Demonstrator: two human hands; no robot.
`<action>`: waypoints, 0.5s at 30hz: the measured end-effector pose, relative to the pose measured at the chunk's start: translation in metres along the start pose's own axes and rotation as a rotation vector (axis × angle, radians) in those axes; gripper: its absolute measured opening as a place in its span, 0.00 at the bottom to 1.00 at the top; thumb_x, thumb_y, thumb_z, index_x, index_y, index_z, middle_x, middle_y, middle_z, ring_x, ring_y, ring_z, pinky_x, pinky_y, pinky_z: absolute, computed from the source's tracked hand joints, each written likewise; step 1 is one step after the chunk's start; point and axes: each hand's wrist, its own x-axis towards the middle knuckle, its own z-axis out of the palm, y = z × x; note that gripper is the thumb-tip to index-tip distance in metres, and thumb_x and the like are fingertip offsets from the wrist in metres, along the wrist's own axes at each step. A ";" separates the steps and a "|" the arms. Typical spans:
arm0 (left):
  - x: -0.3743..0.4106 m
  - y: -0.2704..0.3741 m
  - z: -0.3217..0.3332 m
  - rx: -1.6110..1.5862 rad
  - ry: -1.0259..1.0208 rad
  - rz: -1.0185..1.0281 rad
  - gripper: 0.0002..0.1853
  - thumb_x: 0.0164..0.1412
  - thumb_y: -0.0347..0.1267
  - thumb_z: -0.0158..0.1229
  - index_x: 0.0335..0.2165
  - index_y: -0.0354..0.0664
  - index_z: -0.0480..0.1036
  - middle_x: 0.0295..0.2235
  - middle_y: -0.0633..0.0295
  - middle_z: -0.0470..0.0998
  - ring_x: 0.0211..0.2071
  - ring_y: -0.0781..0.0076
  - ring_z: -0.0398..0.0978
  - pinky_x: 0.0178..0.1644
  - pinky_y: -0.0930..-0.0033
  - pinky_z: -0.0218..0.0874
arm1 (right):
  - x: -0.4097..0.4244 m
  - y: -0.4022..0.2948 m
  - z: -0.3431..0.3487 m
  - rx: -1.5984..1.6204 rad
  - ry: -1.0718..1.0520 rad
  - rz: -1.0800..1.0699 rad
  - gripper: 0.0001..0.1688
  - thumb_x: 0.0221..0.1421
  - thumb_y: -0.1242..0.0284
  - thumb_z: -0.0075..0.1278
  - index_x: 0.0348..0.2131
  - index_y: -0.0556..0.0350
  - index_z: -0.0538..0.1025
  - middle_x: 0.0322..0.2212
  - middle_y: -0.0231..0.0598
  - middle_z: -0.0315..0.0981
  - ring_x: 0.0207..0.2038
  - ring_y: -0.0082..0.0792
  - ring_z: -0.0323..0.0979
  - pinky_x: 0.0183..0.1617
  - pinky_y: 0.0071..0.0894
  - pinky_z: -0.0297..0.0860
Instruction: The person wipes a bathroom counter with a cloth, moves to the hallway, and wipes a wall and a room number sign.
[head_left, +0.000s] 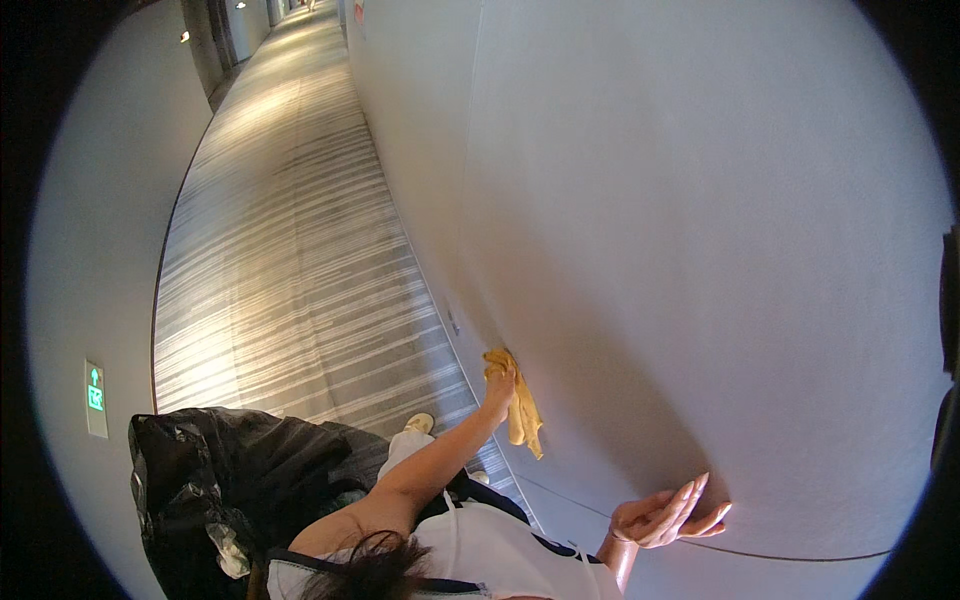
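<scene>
My left hand (502, 388) grips a yellow cloth (527, 420) against the lower part of a pale grey wall (712, 262). One end of the cloth hangs below my fingers, and a bunched end sticks out above them. Farther right, my right hand (664, 514) is empty, its fingers apart and the palm partly turned up. It is close beside the same wall; whether it touches cannot be made out. A dark seam line (780, 557) runs along the wall near that hand.
A black plastic bag (247, 465) with whitish crumpled material (228, 551) stands at my left side. My shoe (420, 424) rests on striped corridor carpet (300, 247). On the opposite wall glows a green exit sign (95, 397). A small outlet-like plate (453, 322) sits low on the near wall.
</scene>
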 end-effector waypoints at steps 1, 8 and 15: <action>-0.008 0.023 0.004 0.164 -0.002 0.158 0.22 0.60 0.39 0.43 0.49 0.37 0.58 0.43 0.57 0.65 0.43 0.65 0.64 0.47 0.65 0.56 | 0.000 0.002 0.000 0.012 0.002 -0.007 0.21 0.53 0.76 0.33 0.47 0.56 0.67 0.45 0.39 0.68 0.56 0.53 0.50 0.60 0.60 0.28; -0.111 0.221 0.073 0.180 0.008 0.773 0.16 0.60 0.34 0.44 0.42 0.33 0.63 0.36 0.63 0.68 0.37 0.76 0.64 0.42 0.74 0.56 | -0.008 0.005 -0.005 0.100 0.007 -0.039 0.19 0.52 0.76 0.36 0.44 0.54 0.69 0.42 0.39 0.70 0.54 0.51 0.56 0.60 0.60 0.27; -0.193 0.315 0.141 0.244 -0.363 1.568 0.14 0.59 0.30 0.47 0.43 0.34 0.64 0.39 0.61 0.69 0.40 0.73 0.67 0.45 0.71 0.57 | -0.011 0.007 -0.001 0.138 0.045 -0.065 0.16 0.49 0.76 0.38 0.38 0.53 0.73 0.38 0.37 0.73 0.51 0.49 0.60 0.60 0.58 0.28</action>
